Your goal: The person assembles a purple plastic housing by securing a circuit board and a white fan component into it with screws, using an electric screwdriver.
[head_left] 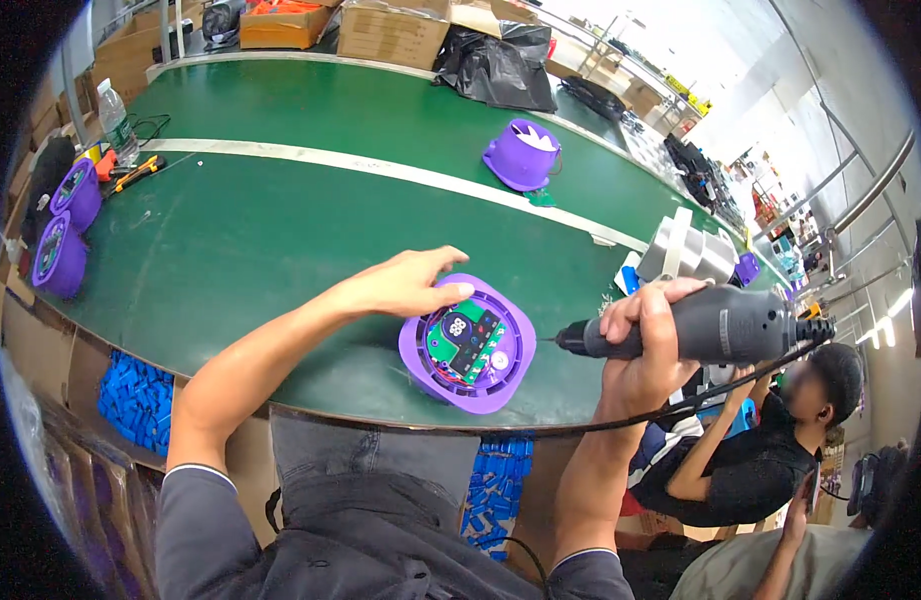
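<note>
Near the table's front edge lies a round purple plastic housing [514, 383], its open side up, with a green circuit board [443, 346] and thin wires inside. My left hand [413, 283] is at its far left rim, thumb on the rim and fingers around the outer side. A dark grey corded electric screwdriver [726, 325] is gripped in my right hand [649, 335]. The tool lies almost level, its thin bit pointing left at the housing and just apart from its right side.
Another purple housing [524, 155] with white fan blades stands farther back. Two more purple housings [61, 262] sit at the left edge, near pliers [141, 172] and a bottle [117, 122]. Metal cylinders [696, 250] stand right. Blue parts [136, 400] fill boxes below. A co-worker [771, 450] sits right.
</note>
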Motion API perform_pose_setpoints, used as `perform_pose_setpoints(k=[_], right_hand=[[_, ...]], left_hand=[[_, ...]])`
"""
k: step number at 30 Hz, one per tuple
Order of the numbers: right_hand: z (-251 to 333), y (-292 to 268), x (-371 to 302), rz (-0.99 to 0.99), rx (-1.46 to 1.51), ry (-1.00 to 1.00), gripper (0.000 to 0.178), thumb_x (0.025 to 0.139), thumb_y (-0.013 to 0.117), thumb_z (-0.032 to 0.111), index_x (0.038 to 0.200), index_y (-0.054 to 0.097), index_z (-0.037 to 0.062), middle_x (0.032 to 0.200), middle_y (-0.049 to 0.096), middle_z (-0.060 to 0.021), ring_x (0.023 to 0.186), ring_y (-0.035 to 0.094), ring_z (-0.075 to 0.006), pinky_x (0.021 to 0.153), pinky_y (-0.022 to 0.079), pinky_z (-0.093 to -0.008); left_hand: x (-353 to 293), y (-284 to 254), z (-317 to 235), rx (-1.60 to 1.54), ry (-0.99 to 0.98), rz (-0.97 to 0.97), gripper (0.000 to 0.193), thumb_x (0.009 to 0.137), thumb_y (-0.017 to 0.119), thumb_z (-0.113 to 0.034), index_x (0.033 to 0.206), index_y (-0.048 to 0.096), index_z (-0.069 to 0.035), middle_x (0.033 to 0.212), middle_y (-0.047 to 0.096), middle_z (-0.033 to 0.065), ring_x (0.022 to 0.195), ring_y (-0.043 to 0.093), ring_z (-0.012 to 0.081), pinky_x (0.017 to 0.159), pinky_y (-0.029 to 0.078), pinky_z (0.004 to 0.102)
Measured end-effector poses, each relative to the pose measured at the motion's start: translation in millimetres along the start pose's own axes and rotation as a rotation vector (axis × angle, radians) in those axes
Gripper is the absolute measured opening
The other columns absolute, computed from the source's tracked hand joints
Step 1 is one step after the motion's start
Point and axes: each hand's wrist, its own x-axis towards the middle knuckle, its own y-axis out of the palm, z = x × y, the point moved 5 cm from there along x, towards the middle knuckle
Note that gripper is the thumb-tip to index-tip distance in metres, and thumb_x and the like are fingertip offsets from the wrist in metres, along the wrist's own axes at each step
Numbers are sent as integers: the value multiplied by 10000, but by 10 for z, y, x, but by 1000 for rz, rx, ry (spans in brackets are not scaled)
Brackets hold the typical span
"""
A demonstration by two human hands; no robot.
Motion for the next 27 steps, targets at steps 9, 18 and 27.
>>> perform_pose_setpoints(k=[9,18,27], right_hand=[[-217,178,92,43,154,130,170,780,547,-27,909,446,18,664,505,-100,456,481,-156,448,433,-288],[-513,575,166,195,230,218,181,790,533,29,959,466,23,743,511,-124,463,469,-151,462,412,-289],[-684,775,128,216,288,302,202,761,560,-18,940,478,26,737,521,-128,496,491,-165,478,431,-281]], left_hand=[[157,297,252,-407,-4,56,386,941,410,-282,1202,493,-10,1105,579,131,1012,544,189,894,418,304],[157,480,319,-1072,-54,178,321,935,395,-216,1100,554,9,1039,581,68,936,534,113,859,434,268],[143,456,372,-982,-25,156,353,938,423,-290,1122,549,-16,1058,575,53,948,517,107,856,415,264]])
